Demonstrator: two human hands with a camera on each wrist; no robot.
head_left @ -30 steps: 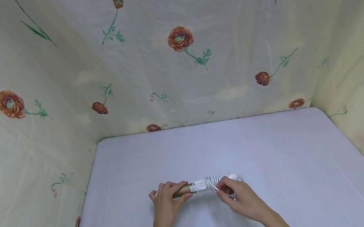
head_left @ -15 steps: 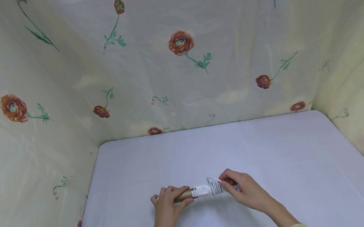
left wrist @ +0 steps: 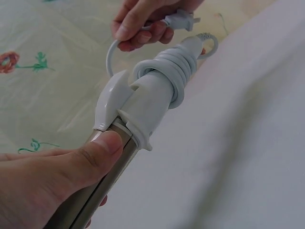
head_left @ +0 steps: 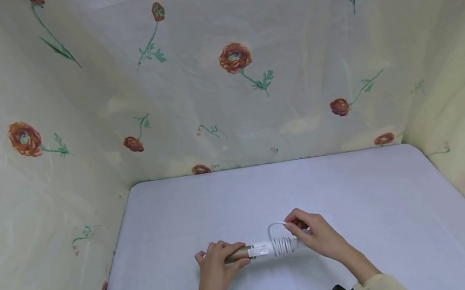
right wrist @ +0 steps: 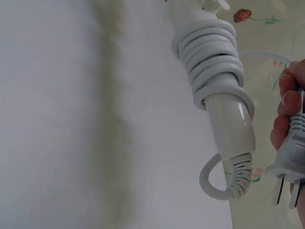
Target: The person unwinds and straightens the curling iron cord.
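- While the left hand (head_left: 216,267) holds the bronze barrel (head_left: 239,255), the corded appliance (head_left: 259,251) points its white handle (left wrist: 151,98) toward the right hand (head_left: 320,235), probably so the coiled part remains within reach and uncovered.
- White cord (left wrist: 174,69) circles the handle in several close turns; one slack stretch arches from the turns to the right hand, seemingly to keep it clear of them.
- Near the middle of the white table (head_left: 170,218), the appliance lies roughly crosswise before the person; it appears raised, though contact is hard to rule out.
- The left hand is closed around the barrel, thumb pressed on top, fingers underneath, presumably to stop it turning.
- The right hand is nearly closed, curled fingers and thumb pinching the cord beside the plug (right wrist: 290,152), whose prongs project away from the fingers.
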